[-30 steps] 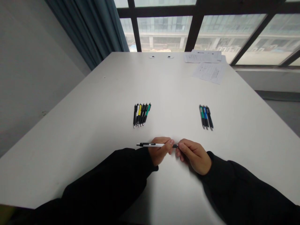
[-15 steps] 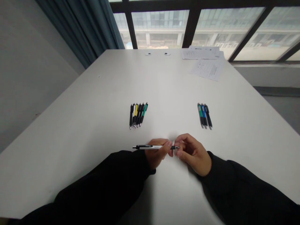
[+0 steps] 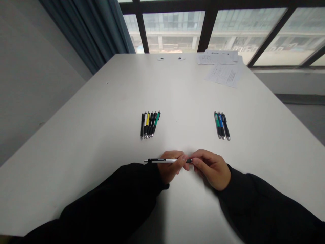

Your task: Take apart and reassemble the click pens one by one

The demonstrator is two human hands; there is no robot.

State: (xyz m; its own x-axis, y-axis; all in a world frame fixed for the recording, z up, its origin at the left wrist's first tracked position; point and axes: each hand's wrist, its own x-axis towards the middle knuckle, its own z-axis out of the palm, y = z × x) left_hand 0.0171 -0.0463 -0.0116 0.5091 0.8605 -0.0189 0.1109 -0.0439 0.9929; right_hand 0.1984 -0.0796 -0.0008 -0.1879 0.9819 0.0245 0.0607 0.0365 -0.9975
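Note:
A white pen [image 3: 169, 161] with a black clip and dark grip lies level across my left hand [image 3: 172, 163], its tip pointing right. That hand is closed around the pen's lower barrel, thumb on top. My right hand [image 3: 212, 168] pinches the pen's tip end between thumb and fingers, so the very point is hidden. Beyond my left hand, several pens [image 3: 150, 124] in black, white, yellow and green lie side by side on the white table [image 3: 185, 91]. Past my right hand lies a smaller group: a green pen [image 3: 217, 125], a blue pen [image 3: 221, 125] and a black pen [image 3: 225, 126].
Printed papers [image 3: 223, 69] lie at the table's far right corner. Two small oval pieces [image 3: 181, 58] with dark spots sit by the far edge. A blue curtain [image 3: 88, 30] hangs at the back left, beside the window [image 3: 174, 30].
My right thumb and fingers have closed onto the pen's tip, where they were more spread around it before. My left hand and the pen have hardly moved.

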